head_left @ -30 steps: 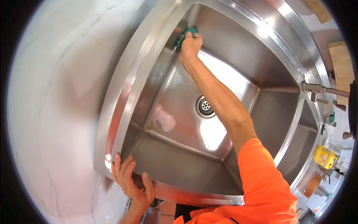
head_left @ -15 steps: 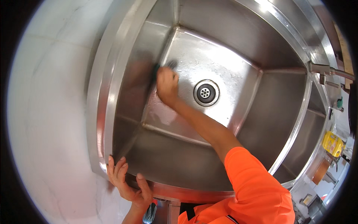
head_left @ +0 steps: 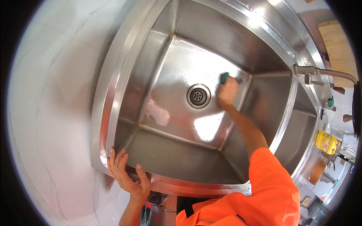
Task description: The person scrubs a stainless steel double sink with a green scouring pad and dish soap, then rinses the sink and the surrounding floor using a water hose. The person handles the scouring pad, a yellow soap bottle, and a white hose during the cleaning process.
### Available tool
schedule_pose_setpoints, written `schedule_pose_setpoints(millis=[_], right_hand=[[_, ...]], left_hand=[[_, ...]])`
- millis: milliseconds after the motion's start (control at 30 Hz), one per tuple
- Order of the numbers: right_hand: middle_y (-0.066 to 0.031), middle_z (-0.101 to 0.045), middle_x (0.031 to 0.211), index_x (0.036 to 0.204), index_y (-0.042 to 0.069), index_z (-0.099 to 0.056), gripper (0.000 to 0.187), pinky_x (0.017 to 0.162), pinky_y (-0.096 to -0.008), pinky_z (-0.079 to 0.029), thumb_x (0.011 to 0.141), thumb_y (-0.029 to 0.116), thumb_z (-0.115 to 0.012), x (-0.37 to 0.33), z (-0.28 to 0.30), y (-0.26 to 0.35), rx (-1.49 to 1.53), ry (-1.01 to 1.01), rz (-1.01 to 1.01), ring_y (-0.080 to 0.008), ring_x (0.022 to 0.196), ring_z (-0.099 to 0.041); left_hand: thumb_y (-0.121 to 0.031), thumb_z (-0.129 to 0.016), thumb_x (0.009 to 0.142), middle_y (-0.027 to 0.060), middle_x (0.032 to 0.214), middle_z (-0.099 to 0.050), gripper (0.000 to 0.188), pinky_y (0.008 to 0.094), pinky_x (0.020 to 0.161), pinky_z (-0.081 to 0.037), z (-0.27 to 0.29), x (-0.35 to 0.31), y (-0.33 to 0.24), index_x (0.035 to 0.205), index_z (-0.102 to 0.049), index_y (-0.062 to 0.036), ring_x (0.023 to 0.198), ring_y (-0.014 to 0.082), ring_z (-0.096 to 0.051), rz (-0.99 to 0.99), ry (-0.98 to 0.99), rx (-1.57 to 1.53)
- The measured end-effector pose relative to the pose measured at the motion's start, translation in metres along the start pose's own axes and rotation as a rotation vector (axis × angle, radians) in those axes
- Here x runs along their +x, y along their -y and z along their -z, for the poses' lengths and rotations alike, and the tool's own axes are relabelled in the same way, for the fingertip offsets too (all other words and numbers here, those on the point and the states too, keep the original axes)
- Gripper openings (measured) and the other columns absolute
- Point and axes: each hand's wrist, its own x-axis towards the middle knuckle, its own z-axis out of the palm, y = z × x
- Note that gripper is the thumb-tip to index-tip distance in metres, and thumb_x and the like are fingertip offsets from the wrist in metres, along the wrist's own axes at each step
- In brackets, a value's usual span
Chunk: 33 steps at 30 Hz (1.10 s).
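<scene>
Green pad [head_left: 224, 77] clenched in my right hand [head_left: 228, 92], just right of frame centre; swung over from sink's [head_left: 177, 158] left, so scrubbing reaches the other side. Left hand [head_left: 130, 179] loosely spread on rim [head_left: 181, 185], lower left.

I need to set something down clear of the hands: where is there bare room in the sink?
The sink floor is bare from the drain to the left wall, and likewise toward the near wall. It is crowded right of the drain, where the right hand holds a green pad, and at the near-left rim, under the left hand.
</scene>
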Motion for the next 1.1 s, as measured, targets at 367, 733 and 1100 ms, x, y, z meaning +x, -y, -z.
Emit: schedule_pose_setpoints(millis=[367, 733, 1100], right_hand=[[-0.0136, -0.049, 0.122, 0.111, 0.004, -0.052, 0.040, 0.096, -0.0476, -0.034, 0.072, 0.000, -0.058, -0.039, -0.030, 0.076, 0.347, 0.331, 1.081, -0.0312, 0.114, -0.046], [-0.0114, -0.054, 0.117, 0.110, 0.004, -0.054, 0.028, 0.091, -0.0387, -0.043, 0.082, 0.004, -0.052, -0.037, 0.053, 0.009, 0.283, 0.889, 0.342, -0.0296, 0.109, -0.052], [-0.0193, -0.048, 0.126, 0.103, 0.000, -0.053, 0.038, 0.103, -0.0419, -0.034, 0.066, -0.006, -0.060, 0.034, -0.039, 0.075, 0.143, 0.084, 0.955, -0.0353, 0.125, -0.040]], left_hand=[[0.003, -0.047, 0.084, 0.0249, 0.126, -0.045, 0.037, 0.0418, 0.100, -0.034, -0.001, 0.003, -0.001, 0.120, -0.044, 0.0068, 0.122, 0.0366, -0.042, -0.034, 0.008, 0.018], [-0.001, -0.052, 0.081, 0.0195, 0.116, -0.055, 0.033, 0.0457, 0.101, -0.028, -0.008, -0.005, -0.001, 0.113, -0.049, 0.0059, 0.124, 0.0392, -0.040, 0.026, -0.128, -0.085], [-0.003, -0.054, 0.081, 0.0176, 0.114, -0.057, 0.035, 0.0474, 0.102, -0.026, -0.007, 0.000, 0.001, 0.115, -0.049, 0.0045, 0.121, 0.0393, -0.043, -0.013, -0.128, -0.034]])
